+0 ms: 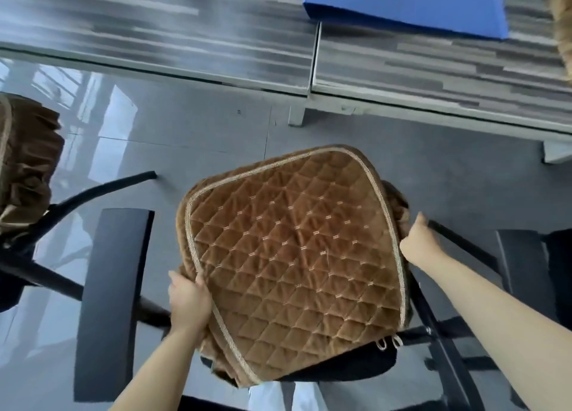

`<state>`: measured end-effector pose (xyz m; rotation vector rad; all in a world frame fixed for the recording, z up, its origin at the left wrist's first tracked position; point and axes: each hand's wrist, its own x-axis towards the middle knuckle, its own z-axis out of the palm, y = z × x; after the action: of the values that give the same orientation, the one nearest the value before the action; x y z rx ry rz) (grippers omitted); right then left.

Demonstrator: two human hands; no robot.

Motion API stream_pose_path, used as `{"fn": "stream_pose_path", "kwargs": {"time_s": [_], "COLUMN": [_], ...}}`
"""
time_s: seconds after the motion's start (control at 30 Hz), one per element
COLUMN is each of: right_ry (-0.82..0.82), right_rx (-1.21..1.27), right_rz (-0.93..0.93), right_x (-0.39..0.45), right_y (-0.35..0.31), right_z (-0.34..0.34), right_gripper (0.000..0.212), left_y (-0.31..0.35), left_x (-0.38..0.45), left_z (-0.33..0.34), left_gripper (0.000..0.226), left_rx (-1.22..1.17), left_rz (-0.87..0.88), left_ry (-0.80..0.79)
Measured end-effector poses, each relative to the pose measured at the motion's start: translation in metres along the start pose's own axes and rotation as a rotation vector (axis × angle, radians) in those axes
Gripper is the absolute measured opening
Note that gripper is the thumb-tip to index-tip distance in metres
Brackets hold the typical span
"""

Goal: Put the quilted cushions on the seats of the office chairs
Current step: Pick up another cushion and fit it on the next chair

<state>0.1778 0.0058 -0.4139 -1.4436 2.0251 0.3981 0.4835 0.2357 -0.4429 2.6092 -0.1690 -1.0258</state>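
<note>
Down low, near left: left hand (188, 302) fingers curled over the near-left edge of the brown quilted cushion (294, 255), thumb on top by the pale piping, remaining fingers tucked under the fabric. Wrist bent slightly, bare forearm running back toward the near-left corner.

Over on the right: right hand (419, 243) clenched on the cushion's right edge, fingers wrapped into the ruffled skirt and mostly hidden, knuckles up. Bare forearm stretching out to the near-right corner.

Between both hands: cushion held tilted, quilted face up, spread above the black seat (349, 364) of the office chair, near edge touching or just over the seat; cannot tell whether resting fully. Two small loops at the near edge. Black armrest (114, 302) left of the cushion, another armrest (520, 262) right.

Far left: second brown ruffled cushion (24, 163) on another chair. Far side: grey striped desks (433, 79), blue pad (402, 1) on top. Glossy grey floor (185, 125) beneath.
</note>
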Motion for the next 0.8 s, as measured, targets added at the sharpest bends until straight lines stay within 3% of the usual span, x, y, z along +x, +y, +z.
{"fn": "stream_pose_path", "kwargs": {"time_s": [0.13, 0.27, 0.4, 0.53, 0.67, 0.8], "right_ry": [-0.194, -0.217, -0.219, -0.254, -0.034, 0.231], "right_rx": [-0.01, 0.11, 0.233, 0.257, 0.103, 0.131], "right_rz": [0.162, 0.196, 0.156, 0.147, 0.003, -0.126], "right_x": [-0.013, -0.014, -0.015, -0.018, -0.031, -0.046], "right_y": [0.035, 0.051, 0.055, 0.057, 0.057, 0.071], "right_z": [0.018, 0.029, 0.032, 0.028, 0.024, 0.025], "right_gripper": [0.059, 0.052, 0.018, 0.025, 0.021, 0.021], "left_y": [-0.002, 0.005, 0.002, -0.002, 0.001, 0.0], "left_x": [-0.001, 0.004, 0.01, -0.005, -0.017, -0.022], "left_z": [-0.002, -0.005, -0.004, -0.004, -0.003, -0.002], "left_gripper": [0.024, 0.028, 0.013, 0.014, 0.018, 0.034], "left_rx": [0.057, 0.139, 0.104, -0.083, -0.138, -0.149], "left_rz": [-0.004, 0.012, 0.054, 0.145, 0.285, 0.348], "left_ry": [-0.068, -0.103, 0.011, 0.094, 0.169, 0.257]}}
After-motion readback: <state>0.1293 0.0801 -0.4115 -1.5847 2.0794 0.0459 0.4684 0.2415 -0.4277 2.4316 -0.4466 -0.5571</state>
